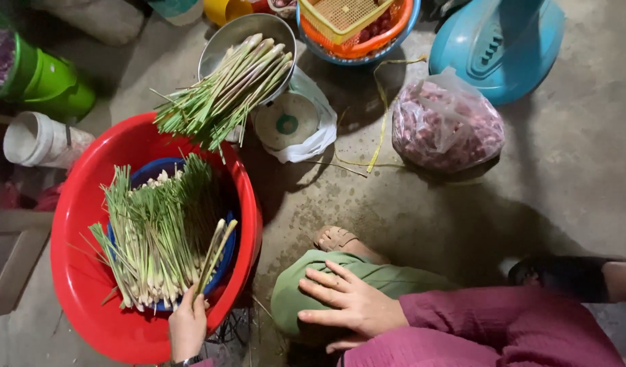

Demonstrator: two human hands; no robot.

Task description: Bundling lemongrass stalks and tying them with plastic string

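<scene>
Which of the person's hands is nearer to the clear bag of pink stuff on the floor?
The right. The right hand rests on the green-clad knee, below and left of the bag. The left hand is farther left at the red basin, holding lemongrass stalks.

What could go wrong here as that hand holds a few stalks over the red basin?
1. The left hand grips only the base of a few stalks; they might slip back into the heap.
2. The bundle on the metal bowl overhangs its rim and could slide onto the floor.
3. The red basin sits close to the knee; a shift might nudge it.
</scene>
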